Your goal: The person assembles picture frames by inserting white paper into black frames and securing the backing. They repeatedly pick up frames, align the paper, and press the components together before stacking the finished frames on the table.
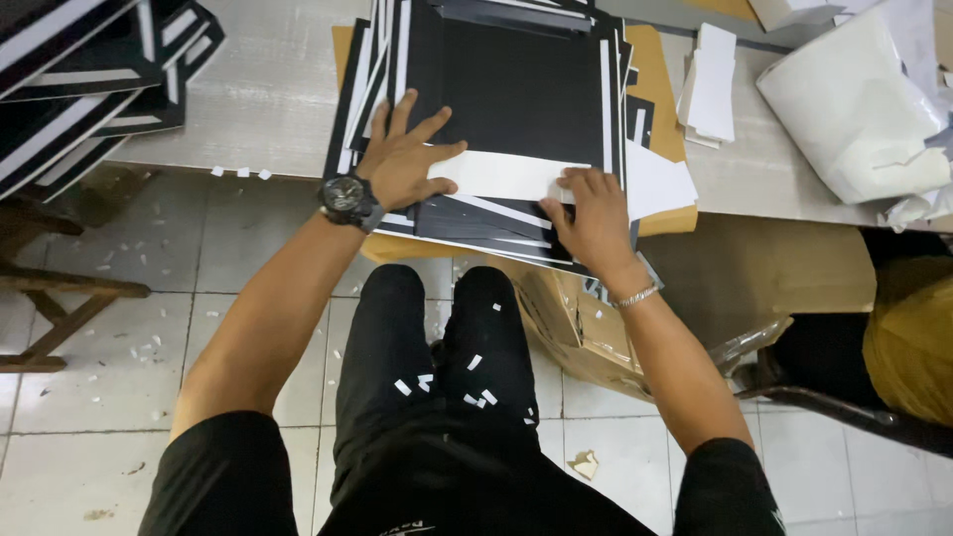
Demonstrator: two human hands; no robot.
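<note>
At the top of the frame the black sheet stack (516,89) runs past the edge. The right hand (596,223) hides its fingertips' grip on the white strip (506,177). At upper left, the striped boards (89,79) are cut off. The yellow bundle (913,337) at right is cropped.

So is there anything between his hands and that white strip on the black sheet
Nothing visible. The left hand lies flat on the black sheet with its thumb against the left end of the white strip. The right hand presses its fingertips directly on the strip's right end. No other thing lies between hands and strip.
</note>
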